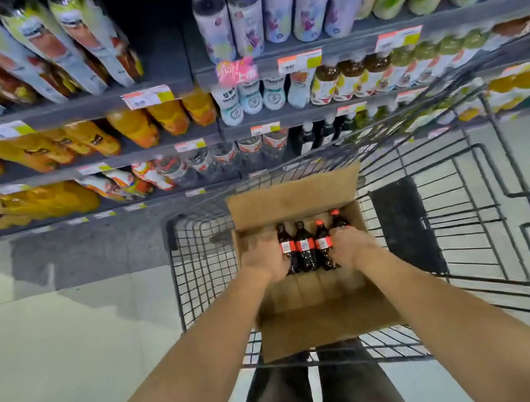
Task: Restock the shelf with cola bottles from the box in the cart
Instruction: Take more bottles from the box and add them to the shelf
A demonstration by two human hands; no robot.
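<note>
An open cardboard box (305, 299) sits in a wire shopping cart (480, 227) below me. Several dark cola bottles (305, 249) with red labels and red caps stand in a row inside the box. Both my hands reach into the box. My left hand (261, 261) clasps the left end of the row. My right hand (351, 245) clasps the right end, its fingers curled round the outer bottle. The palms and lower fingers of both hands are hidden behind the bottles. The drink shelf (165, 159) stands beyond the cart.
Shelves ahead hold orange juice bottles (134, 126), white bottles (254, 98), tea bottles and clear bottles (218, 159) on several tiers with price tags. Pale floor lies to the left. My legs stand just behind the cart's near rim.
</note>
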